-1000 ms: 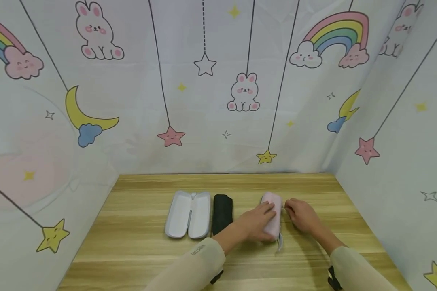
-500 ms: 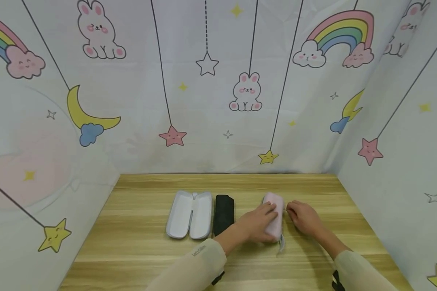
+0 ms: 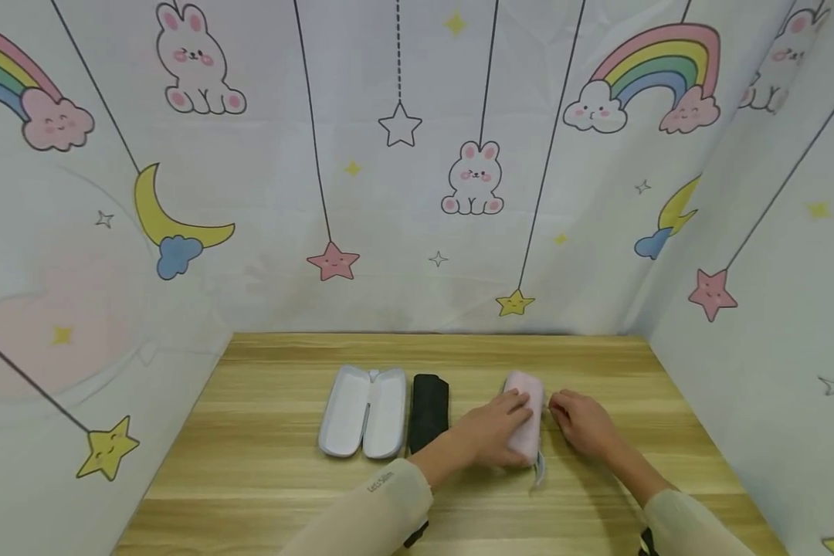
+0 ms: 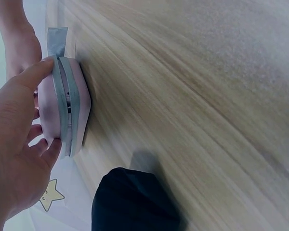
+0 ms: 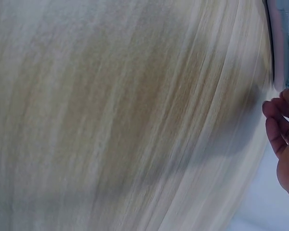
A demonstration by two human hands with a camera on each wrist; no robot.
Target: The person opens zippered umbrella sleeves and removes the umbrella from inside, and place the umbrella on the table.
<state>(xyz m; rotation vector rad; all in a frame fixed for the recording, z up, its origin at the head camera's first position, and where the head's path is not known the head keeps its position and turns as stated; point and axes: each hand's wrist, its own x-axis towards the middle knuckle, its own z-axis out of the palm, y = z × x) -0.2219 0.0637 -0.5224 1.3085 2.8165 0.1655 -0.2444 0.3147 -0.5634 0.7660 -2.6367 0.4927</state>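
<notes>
In the head view, a pink zip case (image 3: 526, 417) lies on the table under my left hand (image 3: 493, 432). The left fingers spread over its top, with the thumb at its near end; the left wrist view shows thumb and fingertips gripping both ends. Grey zipper tape (image 4: 73, 103) runs along its side, with a narrow dark gap between the two edges. A grey fabric tab (image 4: 57, 42) sticks out at the near end. At the case's right side, my right hand (image 3: 584, 421) has curled fingers and pinches the zipper pull, mostly hidden by the fingertips.
To the left lies a hard case (image 3: 344, 421), spread open with its white inside up. A black fabric bundle (image 3: 428, 409) rests between it and the pink case, partly behind my left forearm. Printed cloth walls (image 3: 389, 293) border the wooden table (image 3: 264, 432).
The head view has shifted slightly, so everything appears a little farther right. Both hands keep nearly the same places on the pink case.
</notes>
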